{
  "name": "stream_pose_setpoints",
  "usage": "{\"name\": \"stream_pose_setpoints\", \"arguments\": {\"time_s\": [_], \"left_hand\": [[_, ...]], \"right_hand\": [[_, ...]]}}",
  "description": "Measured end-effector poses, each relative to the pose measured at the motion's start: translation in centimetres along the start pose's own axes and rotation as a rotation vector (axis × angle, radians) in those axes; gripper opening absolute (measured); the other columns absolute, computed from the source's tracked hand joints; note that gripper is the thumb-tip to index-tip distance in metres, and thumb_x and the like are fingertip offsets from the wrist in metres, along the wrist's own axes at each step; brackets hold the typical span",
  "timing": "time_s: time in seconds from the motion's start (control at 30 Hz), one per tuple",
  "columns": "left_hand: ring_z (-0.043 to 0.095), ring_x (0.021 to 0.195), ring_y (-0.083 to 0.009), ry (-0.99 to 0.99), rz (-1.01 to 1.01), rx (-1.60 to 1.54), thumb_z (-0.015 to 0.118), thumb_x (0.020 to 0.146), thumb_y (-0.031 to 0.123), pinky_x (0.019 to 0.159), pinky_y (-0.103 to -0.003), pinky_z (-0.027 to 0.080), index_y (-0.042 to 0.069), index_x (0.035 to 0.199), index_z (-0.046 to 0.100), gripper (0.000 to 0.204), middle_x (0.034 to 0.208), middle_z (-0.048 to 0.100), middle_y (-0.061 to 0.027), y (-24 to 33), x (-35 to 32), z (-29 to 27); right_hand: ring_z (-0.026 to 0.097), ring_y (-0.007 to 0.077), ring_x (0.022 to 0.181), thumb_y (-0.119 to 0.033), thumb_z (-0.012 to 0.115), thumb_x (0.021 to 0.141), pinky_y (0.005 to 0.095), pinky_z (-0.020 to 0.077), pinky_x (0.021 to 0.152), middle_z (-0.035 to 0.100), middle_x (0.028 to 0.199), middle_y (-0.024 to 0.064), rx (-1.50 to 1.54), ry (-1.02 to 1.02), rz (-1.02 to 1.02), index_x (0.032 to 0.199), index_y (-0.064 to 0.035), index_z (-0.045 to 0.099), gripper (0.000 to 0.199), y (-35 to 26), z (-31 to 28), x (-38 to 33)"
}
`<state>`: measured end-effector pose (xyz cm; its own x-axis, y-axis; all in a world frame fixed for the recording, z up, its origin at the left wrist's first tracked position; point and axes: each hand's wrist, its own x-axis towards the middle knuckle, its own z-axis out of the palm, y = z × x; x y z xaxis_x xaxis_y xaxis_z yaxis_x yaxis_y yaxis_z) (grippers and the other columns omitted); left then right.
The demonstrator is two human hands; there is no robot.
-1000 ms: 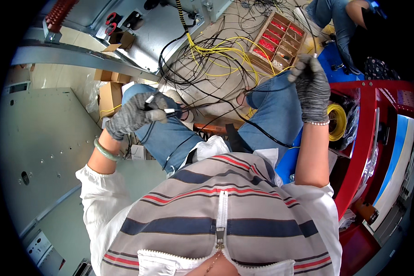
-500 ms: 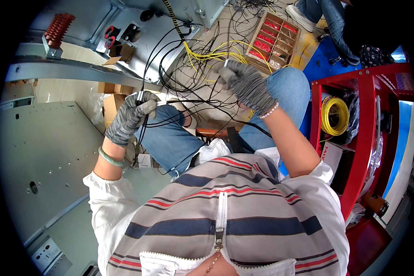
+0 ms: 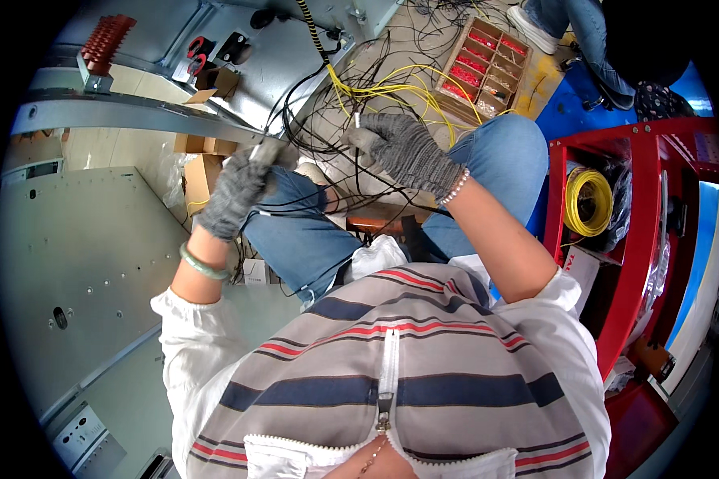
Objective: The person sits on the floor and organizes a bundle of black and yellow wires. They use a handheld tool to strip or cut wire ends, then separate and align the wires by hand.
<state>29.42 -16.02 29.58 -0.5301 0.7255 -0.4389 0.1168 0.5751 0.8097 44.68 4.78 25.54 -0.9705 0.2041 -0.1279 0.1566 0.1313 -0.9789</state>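
My left hand [image 3: 240, 191], in a grey knit glove, is closed on black wires; a small white sleeve [image 3: 255, 152] shows at its fingertips. The fingers are slightly blurred. My right hand [image 3: 411, 152], gloved alike, pinches a black wire whose white sleeve [image 3: 357, 120] stands up from the thumb and forefinger. A tangle of black wires [image 3: 299, 136] hangs between the hands and over my lap. Beyond it, yellow wires [image 3: 375, 90] fan out from a black-and-yellow wrapped bundle [image 3: 311, 32].
Ahead right lies a wooden compartment box [image 3: 454, 53] with small red parts. A red shelf rack [image 3: 643, 199] holding a yellow wire coil [image 3: 588, 201] stands at my right. Metal cabinet panels [image 3: 80, 263] flank my left. Another person's leg [image 3: 579, 36] is at the far right.
My right hand has moved left and slightly nearer, toward my left hand. The left hand has turned and shifted a little to the right. Both still grip wires.
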Motion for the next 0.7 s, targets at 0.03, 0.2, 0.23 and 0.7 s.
{"name": "stream_pose_setpoints", "arguments": {"time_s": [0.03,0.2,0.23,0.7], "left_hand": [[0.041,0.046,-0.0071,0.059,0.101,0.044,0.045,0.084,0.046,0.044,-0.02,0.033,0.006,0.096,0.06,0.045,0.062,0.052,-0.0022,-1.6,0.7,1.2],[0.032,0.04,-0.0032,-0.048,-0.03,-0.424,0.047,0.086,0.039,0.036,-0.017,0.024,0.006,0.098,0.058,0.037,0.057,0.043,0.0038,3.1,1.0,5.0],[0.033,0.038,-0.0033,-0.075,-0.08,-0.445,0.053,0.084,0.035,0.033,-0.017,0.023,0.007,0.086,0.057,0.029,0.057,0.045,0.0036,1.6,2.0,4.6],[0.036,0.042,-0.0026,-0.06,-0.1,-1.085,0.046,0.089,0.025,0.028,-0.013,0.025,0.005,0.097,0.051,0.022,0.07,0.056,-0.0021,0.5,1.0,0.0]], "right_hand": [[0.057,0.0146,0.067,-0.022,0.053,0.082,0.0259,0.0462,0.061,0.059,0.076,0.0102,-0.04,-0.023,0.014,0.096,-0.0023,0.06,0.025,-0.4,0.4,0.2],[0.06,0.0221,0.067,-0.024,0.054,0.081,0.0307,0.0461,0.065,0.061,0.074,0.0133,-0.269,-0.101,-0.137,0.096,-0.0043,0.061,0.026,-0.2,2.0,0.2],[0.06,0.0208,0.063,-0.024,0.053,0.081,0.0294,0.0471,0.06,0.06,0.068,0.0128,-0.244,-0.089,-0.175,0.096,-0.0046,0.06,0.025,0.2,2.6,0.0],[0.056,0.0233,0.091,-0.012,0.053,0.082,0.0324,0.0514,0.069,0.057,0.099,0.016,1.103,0.078,1.024,0.101,-0.0001,0.051,0.023,14.3,7.7,-4.0]]}}
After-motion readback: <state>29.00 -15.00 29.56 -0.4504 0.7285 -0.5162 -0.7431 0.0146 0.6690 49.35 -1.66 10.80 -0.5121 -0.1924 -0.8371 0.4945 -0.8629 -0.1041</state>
